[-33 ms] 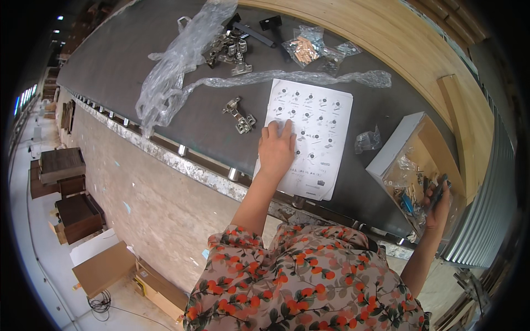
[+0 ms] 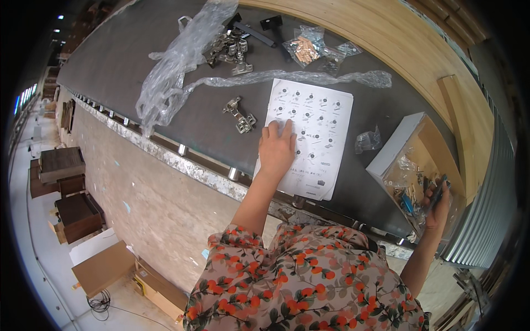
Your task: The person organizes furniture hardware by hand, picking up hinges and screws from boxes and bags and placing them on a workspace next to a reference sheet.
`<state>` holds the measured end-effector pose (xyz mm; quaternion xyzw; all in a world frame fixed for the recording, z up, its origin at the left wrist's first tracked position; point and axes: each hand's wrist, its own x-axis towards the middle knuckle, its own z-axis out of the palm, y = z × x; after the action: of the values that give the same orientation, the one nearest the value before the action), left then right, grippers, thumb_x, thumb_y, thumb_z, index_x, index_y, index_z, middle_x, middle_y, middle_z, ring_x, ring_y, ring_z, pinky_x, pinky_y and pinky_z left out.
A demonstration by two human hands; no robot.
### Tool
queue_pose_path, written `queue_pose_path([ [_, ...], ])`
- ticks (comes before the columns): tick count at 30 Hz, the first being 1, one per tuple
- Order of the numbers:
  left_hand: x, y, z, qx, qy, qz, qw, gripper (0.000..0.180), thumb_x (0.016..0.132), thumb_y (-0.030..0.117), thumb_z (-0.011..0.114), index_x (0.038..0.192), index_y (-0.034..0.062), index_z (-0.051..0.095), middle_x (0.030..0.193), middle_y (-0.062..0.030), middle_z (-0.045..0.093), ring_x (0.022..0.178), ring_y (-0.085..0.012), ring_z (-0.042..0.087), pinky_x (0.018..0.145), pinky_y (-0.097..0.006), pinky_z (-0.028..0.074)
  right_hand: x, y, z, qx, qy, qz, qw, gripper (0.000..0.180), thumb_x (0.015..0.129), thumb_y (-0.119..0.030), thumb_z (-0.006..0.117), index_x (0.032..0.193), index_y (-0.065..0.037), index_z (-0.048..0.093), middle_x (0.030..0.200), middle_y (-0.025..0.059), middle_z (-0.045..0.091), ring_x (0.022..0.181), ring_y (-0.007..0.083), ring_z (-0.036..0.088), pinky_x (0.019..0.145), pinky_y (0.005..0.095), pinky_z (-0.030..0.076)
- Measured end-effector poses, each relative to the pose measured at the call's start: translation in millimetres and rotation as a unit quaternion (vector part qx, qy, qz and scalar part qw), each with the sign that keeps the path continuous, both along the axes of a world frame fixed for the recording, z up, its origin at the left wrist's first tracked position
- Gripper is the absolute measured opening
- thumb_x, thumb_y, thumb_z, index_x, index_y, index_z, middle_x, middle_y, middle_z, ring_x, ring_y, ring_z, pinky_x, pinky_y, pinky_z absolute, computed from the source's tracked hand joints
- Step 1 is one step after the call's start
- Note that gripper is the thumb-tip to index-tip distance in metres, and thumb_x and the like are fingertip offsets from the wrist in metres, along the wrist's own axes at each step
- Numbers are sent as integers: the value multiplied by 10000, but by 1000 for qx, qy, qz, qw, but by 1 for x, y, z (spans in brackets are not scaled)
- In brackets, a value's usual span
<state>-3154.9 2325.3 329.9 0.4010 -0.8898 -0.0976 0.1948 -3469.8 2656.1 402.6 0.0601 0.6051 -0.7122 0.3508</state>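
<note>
A white printed sheet [image 2: 314, 176], with rows of small drawings and dark dots, lies on the dark belt-like table. My left hand [image 2: 277, 150] rests on the sheet, holding nothing. Its index finger is stretched out onto a drawing, and the other fingers are bent. At the right, my right hand [image 2: 437, 208] is closed round a dark, elongated thing [image 2: 440, 190] whose kind I cannot make out. This hand is over an open cardboard box [image 2: 400, 135] containing small metal hardware, clear bags and a blue piece. A cabinet hinge [image 2: 239, 116] lies left of the sheet.
Beyond the sheet stretches crumpled clear plastic wrap [image 2: 174, 71]. More hinges [image 2: 234, 51], dark brackets [image 2: 254, 34] and a bag of wooden dowels [image 2: 305, 49] lie farther back. A small clear bag [image 2: 368, 140] sits beside the box. A wooden strip [image 2: 461, 132] stands behind it.
</note>
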Motion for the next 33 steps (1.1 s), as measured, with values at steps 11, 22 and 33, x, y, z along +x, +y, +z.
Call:
queue_pose_path([
  [11,1,5,6,11,-3,6,1000,320,810,217,631,1128,180,632,1070,-144,493,968,-320,494,760,-430,469,6,0,-11,-8,-51,-36,998,211,825,-183,678,987,-69,610,884,31,660,720,128,611,602,264,481],
  [22,3,5,4,21,-2,-3,1000,333,809,189,614,1141,172,604,1072,-140,478,966,-314,472,765,-433,439,3,10,-10,-138,-137,14,981,276,909,-258,568,968,11,567,837,113,591,699,178,545,594,269,470],
  [33,4,7,5,15,-3,-10,1000,337,796,176,631,1133,193,624,1102,-152,480,976,-333,470,783,-441,447,-2,20,-23,-85,-118,-19,989,250,882,-222,615,985,5,587,831,92,601,705,165,563,576,251,478],
])
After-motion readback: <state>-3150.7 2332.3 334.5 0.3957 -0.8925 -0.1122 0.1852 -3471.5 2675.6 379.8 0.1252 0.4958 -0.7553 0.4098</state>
